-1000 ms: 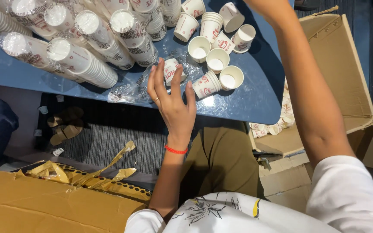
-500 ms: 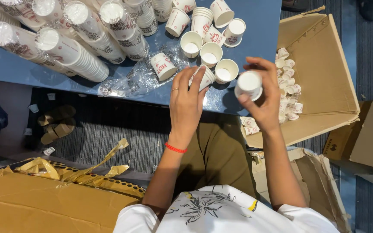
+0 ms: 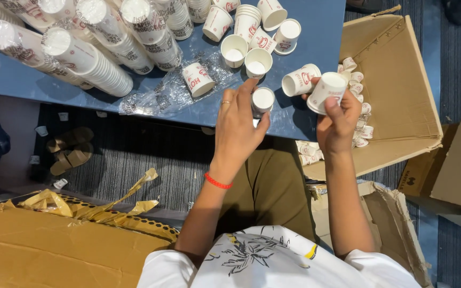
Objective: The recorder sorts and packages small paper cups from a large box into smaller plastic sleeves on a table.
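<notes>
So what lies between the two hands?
In the head view, one paper cup lies on its side on the blue table, between the left hand and right hand.

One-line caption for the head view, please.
Seated person's left hand grips a small paper cup on a blue table; right hand holds another cup beside an open cardboard box.

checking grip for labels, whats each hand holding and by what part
Right hand holds a small stack of paper cups by its side wall. Left hand pinches a single cup at its rim, on the table.
</notes>
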